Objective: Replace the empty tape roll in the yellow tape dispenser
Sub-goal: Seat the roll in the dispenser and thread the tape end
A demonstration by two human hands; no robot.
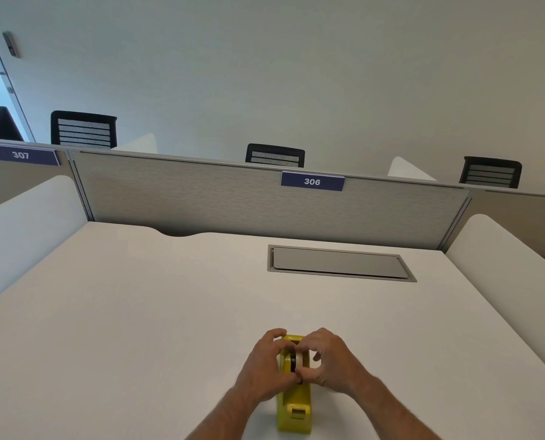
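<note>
- White desk (138,312), grey partition (233,201) behind, closed cable hatch (338,263) well beyond the hands.
- Left hand (266,366) braces the yellow dispenser (293,408); right hand (325,360) pinches the tape roll (298,360) seated in it.

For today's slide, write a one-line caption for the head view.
Both hands, left hand and right hand, grip the tape roll in a yellow tape dispenser on a white desk.

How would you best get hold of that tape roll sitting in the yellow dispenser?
Pinch the tape roll by its two flat faces, coming from above. It stands on edge in the slot of the yellow dispenser, so only its upper part is exposed. The left hand and right hand already flank it this way.
</note>
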